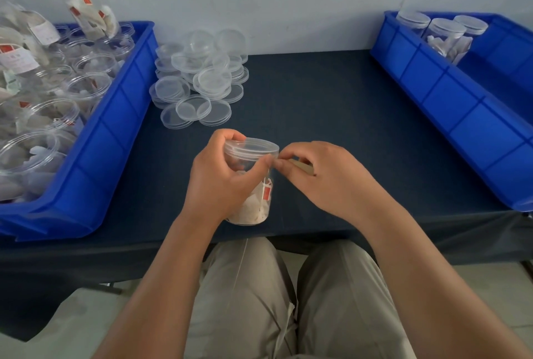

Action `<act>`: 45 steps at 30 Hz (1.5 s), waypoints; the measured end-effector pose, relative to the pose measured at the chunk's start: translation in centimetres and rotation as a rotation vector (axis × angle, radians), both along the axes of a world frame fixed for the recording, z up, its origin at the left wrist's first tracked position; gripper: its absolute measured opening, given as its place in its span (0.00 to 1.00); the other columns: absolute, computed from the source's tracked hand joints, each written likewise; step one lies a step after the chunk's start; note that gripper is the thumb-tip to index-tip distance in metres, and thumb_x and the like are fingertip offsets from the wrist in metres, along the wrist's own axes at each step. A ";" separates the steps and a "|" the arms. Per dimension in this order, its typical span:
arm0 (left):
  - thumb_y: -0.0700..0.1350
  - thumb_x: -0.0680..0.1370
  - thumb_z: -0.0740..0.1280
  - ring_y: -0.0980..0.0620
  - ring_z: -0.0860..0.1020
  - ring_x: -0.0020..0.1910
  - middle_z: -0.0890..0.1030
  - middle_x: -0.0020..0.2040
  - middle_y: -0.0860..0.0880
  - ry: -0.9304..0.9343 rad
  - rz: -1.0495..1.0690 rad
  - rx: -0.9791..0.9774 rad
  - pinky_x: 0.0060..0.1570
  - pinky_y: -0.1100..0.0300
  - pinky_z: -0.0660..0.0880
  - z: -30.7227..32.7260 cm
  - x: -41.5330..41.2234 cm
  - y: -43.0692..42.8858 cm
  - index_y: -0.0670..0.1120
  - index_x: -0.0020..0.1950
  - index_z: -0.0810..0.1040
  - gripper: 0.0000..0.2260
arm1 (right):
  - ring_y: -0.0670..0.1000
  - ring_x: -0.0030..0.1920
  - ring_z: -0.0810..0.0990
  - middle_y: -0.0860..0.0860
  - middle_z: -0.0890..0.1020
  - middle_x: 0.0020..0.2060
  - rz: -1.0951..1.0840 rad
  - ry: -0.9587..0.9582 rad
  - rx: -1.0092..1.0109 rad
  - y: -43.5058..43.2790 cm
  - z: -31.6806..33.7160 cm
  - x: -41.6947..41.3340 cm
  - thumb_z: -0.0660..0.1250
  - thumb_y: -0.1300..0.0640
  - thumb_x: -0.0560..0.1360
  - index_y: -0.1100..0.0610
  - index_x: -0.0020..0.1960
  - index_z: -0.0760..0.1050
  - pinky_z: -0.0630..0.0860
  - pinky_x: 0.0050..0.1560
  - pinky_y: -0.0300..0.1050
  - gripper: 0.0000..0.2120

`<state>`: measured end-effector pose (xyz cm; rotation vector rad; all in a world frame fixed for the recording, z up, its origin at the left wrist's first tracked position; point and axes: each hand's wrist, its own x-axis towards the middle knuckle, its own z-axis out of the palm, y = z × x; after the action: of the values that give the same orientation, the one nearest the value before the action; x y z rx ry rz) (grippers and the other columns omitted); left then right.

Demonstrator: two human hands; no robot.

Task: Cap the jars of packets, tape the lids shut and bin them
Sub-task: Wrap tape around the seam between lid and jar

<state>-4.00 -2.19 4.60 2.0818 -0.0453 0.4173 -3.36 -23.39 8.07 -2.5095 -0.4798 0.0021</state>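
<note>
Now the left grip (219,176) is curled round the jar (261,205) of packets, which is upright near the front edge of the table (317,98) with its lid (251,146) on. The right grip (326,179) pinches something at the lid's rim (probably tape (302,167), the view is not clear). Loose lids (199,78) lie behind. Open jars (89,84) fill the left bin (115,133), and capped jars (444,32) lie in the right bin (450,93).

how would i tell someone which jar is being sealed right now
On the dark table, look at the near edge, midway between the left bin and right bin. The jar there is gripped by the left hand, the right hand pinching tape at its lid. It alone is outside a bin.
</note>
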 end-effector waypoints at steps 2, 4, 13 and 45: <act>0.69 0.70 0.73 0.67 0.81 0.54 0.80 0.53 0.67 0.032 -0.008 -0.015 0.42 0.75 0.76 0.2 0.1 0.4 0.62 0.59 0.73 0.23 | 0.39 0.49 0.80 0.35 0.82 0.49 0.037 0.067 -0.015 -0.4 0.2 0.4 0.59 0.35 0.84 0.36 0.61 0.78 0.80 0.49 0.42 0.13; 0.67 0.70 0.73 0.68 0.81 0.53 0.80 0.53 0.70 0.064 -0.026 -0.048 0.41 0.76 0.75 0.4 0.3 0.7 0.62 0.57 0.74 0.20 | 0.37 0.53 0.79 0.32 0.81 0.54 0.080 0.145 -0.041 -1.2 0.5 0.7 0.56 0.34 0.84 0.33 0.65 0.75 0.78 0.54 0.39 0.14; 0.66 0.68 0.72 0.57 0.84 0.51 0.84 0.51 0.59 0.210 -0.140 -0.123 0.44 0.70 0.78 0.1 1.3 1.4 0.59 0.56 0.78 0.21 | 0.40 0.48 0.81 0.35 0.82 0.52 0.067 0.166 -0.128 -1.2 1.0 1.1 0.53 0.33 0.85 0.31 0.66 0.71 0.81 0.52 0.46 0.14; 0.76 0.68 0.68 0.66 0.82 0.55 0.80 0.57 0.70 0.320 -0.084 -0.268 0.44 0.68 0.81 0.3 -1.3 -0.4 0.66 0.72 0.73 0.34 | 0.41 0.51 0.82 0.36 0.82 0.51 0.021 0.324 -0.067 -1.0 1.2 0.3 0.52 0.17 0.72 0.34 0.75 0.64 0.79 0.55 0.45 0.38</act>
<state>-5.32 -2.57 4.94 1.8506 0.1075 0.0326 -3.04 -24.38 9.32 -2.5040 -0.3763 0.4317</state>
